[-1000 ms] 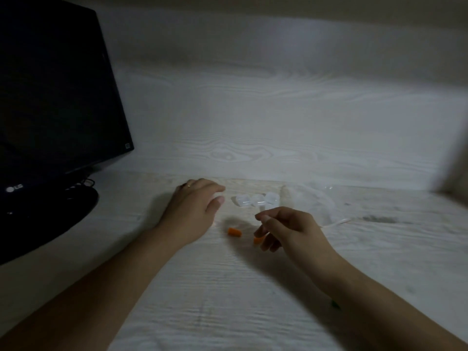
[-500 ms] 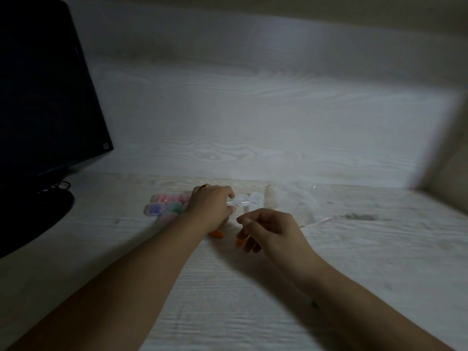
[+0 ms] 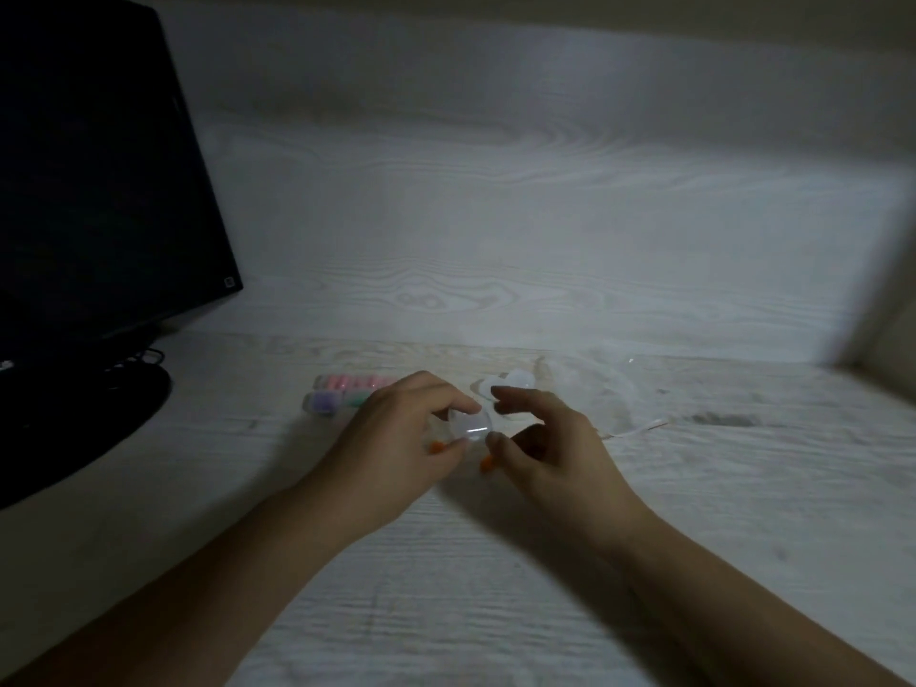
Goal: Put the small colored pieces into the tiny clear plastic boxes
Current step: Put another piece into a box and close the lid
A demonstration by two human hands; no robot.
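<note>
Left hand [image 3: 396, 438] lifted, now pinching clear box [image 3: 470, 422]; right hand [image 3: 540, 438] loose-fingered, hiding most of orange piece [image 3: 486, 463].

Your two forearms enter from about 7 and 5 o'clock — both bare, with no sleeves showing. Your left hand [image 3: 396, 441] and right hand [image 3: 550, 446] are bare too — no gloves; dim light blurs finer detail.

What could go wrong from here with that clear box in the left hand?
The left hand only pinches the clear box at its edges; it might slip. The orange pieces lie partly hidden under both hands and might get knocked away. Dim light makes the spare boxes hard to see.
</note>
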